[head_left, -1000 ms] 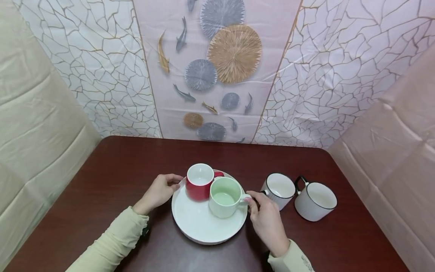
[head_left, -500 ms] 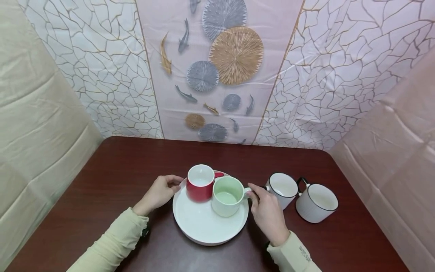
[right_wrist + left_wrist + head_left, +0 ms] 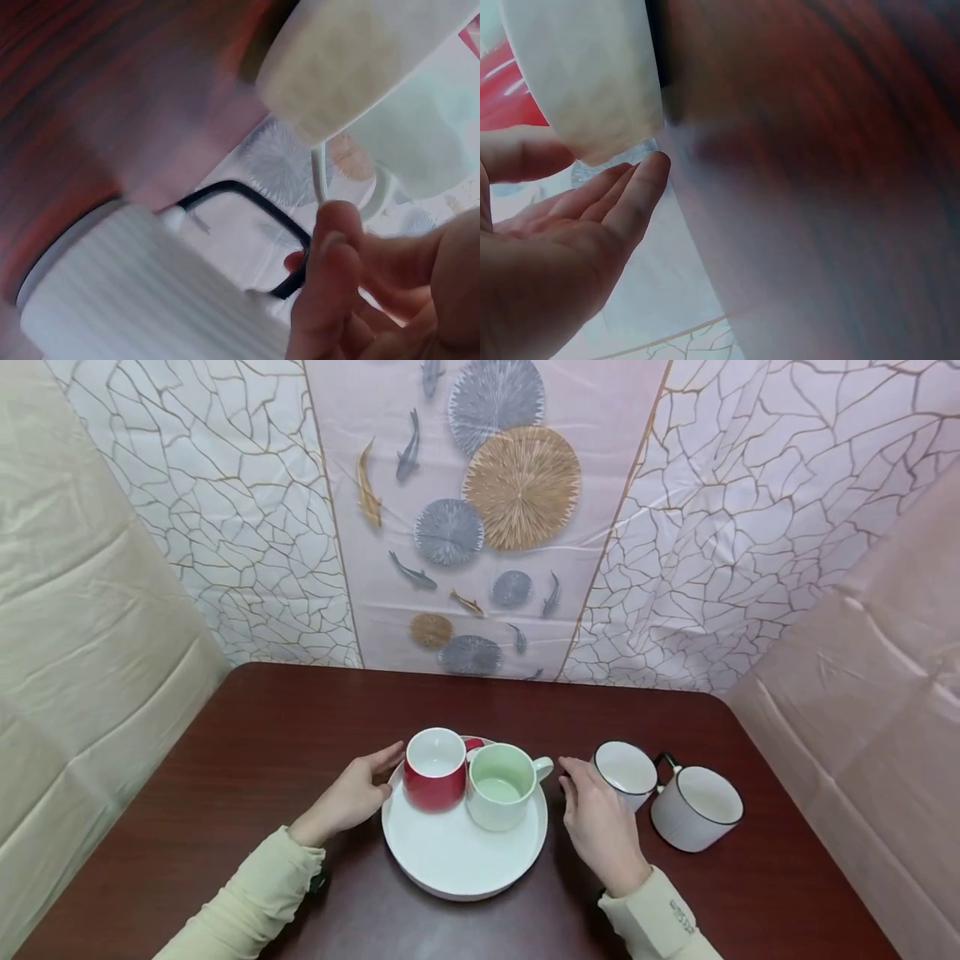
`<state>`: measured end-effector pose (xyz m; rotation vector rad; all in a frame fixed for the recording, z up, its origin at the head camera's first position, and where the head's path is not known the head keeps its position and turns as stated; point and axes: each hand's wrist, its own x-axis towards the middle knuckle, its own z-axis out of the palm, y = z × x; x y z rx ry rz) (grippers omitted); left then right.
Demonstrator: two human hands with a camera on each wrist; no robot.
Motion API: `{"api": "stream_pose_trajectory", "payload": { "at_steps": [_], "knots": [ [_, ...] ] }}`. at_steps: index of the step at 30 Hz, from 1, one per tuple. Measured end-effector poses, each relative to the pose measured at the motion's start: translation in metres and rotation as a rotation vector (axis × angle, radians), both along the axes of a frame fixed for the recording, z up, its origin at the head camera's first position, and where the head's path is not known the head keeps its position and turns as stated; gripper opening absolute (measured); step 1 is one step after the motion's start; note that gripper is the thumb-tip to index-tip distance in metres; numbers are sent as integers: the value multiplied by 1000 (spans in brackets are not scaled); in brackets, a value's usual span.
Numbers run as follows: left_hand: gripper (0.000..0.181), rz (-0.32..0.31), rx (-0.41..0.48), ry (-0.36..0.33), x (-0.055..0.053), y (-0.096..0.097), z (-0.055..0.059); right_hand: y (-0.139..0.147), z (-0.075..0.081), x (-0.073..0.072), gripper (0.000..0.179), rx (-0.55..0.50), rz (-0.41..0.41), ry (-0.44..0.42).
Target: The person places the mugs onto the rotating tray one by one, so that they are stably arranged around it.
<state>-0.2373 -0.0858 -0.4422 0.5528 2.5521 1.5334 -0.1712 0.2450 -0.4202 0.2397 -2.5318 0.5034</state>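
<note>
A round white tray carries a red mug and a pale green mug, both upright. My left hand is at the tray's left rim beside the red mug, fingers extended; in the left wrist view, the thumb lies by the rim, apart from the other fingers. My right hand is just right of the green mug's handle, apart from it, with loosely bent fingers. Close by that hand stands a white ribbed mug; its black handle shows in the right wrist view, partly behind my fingers.
A second white mug with a black rim stands farther right, its black handle toward the first. The dark wooden table ends at a patterned backdrop, with padded cloth panels on both sides.
My right hand has let go of the green mug's handle and drawn slightly right. The handle now points farther back. The red mug has shifted slightly left; my left fingers have straightened.
</note>
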Motion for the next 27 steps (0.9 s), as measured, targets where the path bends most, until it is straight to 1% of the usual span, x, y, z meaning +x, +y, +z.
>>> {"api": "stream_pose_trajectory", "payload": {
  "at_steps": [3,5,9,12,15,18,21,23,27],
  "knots": [
    [65,-37,-9,-1,4,-2,1,3,-1,4,23,35,-2,6],
    [65,-51,-31,-2,6,-4,2,5,-1,7,23,54,-8,8],
    [63,-63,-79,10,13,-9,4,9,0,17,22,85,-11,33],
    [60,-65,-74,-1,17,-14,7,11,1,26,22,94,-5,50],
    [54,-40,-65,-16,20,-17,12,13,2,33,20,92,-2,66],
    [48,15,-80,-31,21,-18,17,15,4,39,19,84,0,81],
    [45,56,-98,-57,21,-19,20,19,5,47,18,66,-10,94],
    [42,61,-107,-76,21,-19,20,23,5,53,19,57,-21,106],
    [34,60,-106,-88,23,-19,18,32,4,63,21,42,-42,114]
  ]
}}
